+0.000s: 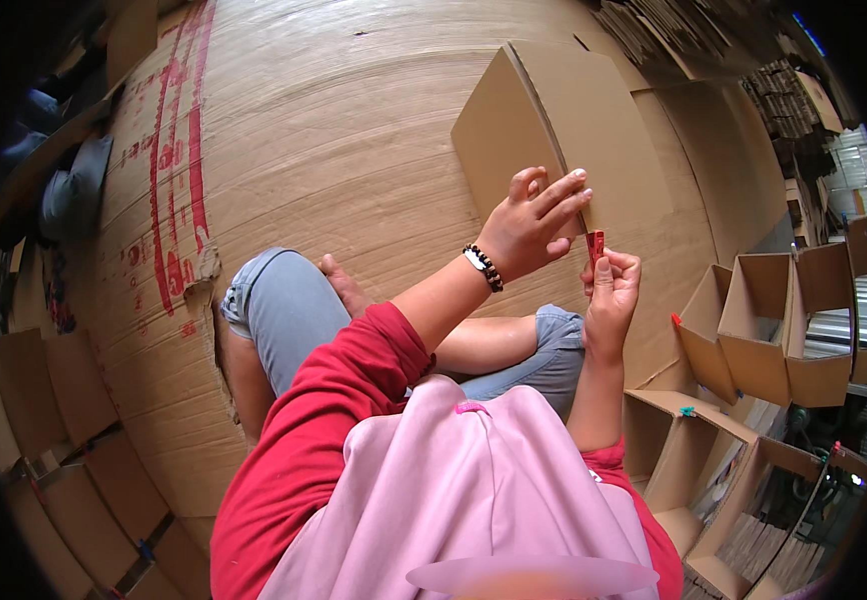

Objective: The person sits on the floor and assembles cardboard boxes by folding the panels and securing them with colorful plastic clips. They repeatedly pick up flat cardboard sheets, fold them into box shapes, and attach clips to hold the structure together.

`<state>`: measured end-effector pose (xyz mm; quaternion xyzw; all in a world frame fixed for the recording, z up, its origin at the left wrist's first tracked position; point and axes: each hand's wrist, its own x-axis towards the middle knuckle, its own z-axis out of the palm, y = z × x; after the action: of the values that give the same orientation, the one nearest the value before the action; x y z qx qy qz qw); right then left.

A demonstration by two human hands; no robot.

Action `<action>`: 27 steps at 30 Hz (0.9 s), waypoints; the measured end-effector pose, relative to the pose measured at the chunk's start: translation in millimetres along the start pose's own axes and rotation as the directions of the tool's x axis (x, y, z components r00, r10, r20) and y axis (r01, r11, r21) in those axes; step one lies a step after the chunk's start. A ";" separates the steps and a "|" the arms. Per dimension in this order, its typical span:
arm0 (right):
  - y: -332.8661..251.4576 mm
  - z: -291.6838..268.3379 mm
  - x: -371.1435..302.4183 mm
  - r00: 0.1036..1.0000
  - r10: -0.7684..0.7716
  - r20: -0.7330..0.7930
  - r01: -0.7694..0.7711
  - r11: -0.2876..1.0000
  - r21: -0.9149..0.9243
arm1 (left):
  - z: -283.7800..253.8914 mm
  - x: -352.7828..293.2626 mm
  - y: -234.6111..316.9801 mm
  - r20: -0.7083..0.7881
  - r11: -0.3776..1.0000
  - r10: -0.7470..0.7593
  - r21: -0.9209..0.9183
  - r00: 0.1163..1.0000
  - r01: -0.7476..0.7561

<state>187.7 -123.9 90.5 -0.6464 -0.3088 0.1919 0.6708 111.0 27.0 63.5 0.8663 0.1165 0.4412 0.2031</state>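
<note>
A folded brown cardboard sheet (604,140) stands in front of me, its two panels meeting along an upright edge. My left hand (532,225) reaches to the near corner of that edge. Its fingers are stretched and apart, with the fingertips against the cardboard and the thumb lower down. Just right of it, my right hand (614,290) pinches a small red clip (596,243) between thumb and fingers. The clip points up at the cardboard's near lower corner. Whether it grips the cardboard there, I cannot tell.
Open cardboard dividers (759,300) with small coloured clips stand at the right. More cardboard frames (694,450) are below them. Stacks of flat cardboard (789,100) lie at the far right. Further cardboard pieces (84,490) stand at the left. I sit on a cardboard floor sheet (334,120).
</note>
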 end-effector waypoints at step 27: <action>118.1 4.4 -61.2 0.779 0.168 0.604 0.217 0.832 -0.511 | -121.7 -94.3 -41.6 0.120 0.991 -0.132 -0.016 0.984 0.135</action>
<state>156.5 -150.1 -36.2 -0.7066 -0.5642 0.2882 0.3152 -43.8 58.5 41.3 0.8788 0.1568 0.3755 0.2493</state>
